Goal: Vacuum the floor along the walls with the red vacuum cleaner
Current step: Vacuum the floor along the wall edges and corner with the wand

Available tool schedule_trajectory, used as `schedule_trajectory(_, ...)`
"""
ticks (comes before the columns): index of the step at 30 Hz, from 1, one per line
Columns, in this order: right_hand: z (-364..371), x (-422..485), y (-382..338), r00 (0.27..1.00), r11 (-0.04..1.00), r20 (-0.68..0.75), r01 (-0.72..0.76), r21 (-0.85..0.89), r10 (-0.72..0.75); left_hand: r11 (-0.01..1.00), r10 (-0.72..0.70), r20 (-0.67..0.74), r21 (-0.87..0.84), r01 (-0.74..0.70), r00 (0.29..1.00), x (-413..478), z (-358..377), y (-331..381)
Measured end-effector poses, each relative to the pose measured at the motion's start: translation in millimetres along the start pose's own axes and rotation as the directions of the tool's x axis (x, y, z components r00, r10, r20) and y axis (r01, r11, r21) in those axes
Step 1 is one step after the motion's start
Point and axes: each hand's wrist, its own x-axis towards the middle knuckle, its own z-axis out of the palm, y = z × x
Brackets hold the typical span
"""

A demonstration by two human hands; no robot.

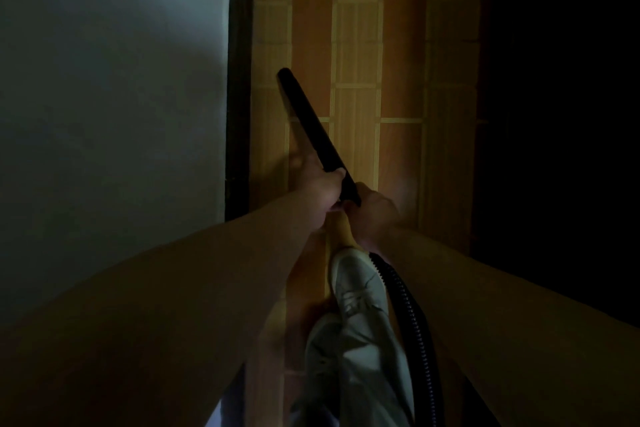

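Dim shot. Both hands were clamped on the vacuum cleaner's black tube (311, 125) at its near end. The left hand (325, 194) was wrapped round the tube in front. The right hand (374, 215) gripped just behind it, where the tube met the ribbed hose (410, 308). The hands sat close together, almost touching. From the left hand the tube ran forward and to the left, with its far tip near the dark skirting board (239, 80) at the foot of the pale wall (104, 80). Couldn't tell if the tip touched the floor (311, 28). The hose dropped back from the right hand, passed under the right forearm and ran out of frame at the bottom. The floor ahead of the hands was orange-brown tile with lighter strips. Below the hands there was one light shoe (356, 284) just behind the right hand and beside the hose, and a second shoe (322, 347) further back and blurred. Right of the right arm the scene was too dark to read.
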Motion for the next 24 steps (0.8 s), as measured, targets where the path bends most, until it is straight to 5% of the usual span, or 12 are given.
schedule_trajectory(24, 8, 2, 9, 0.992, 0.996, 0.105, 0.078, -0.052, -0.072, 0.995, -0.069, -0.027, -0.069, 0.067, 0.997, 4, -12, -20)
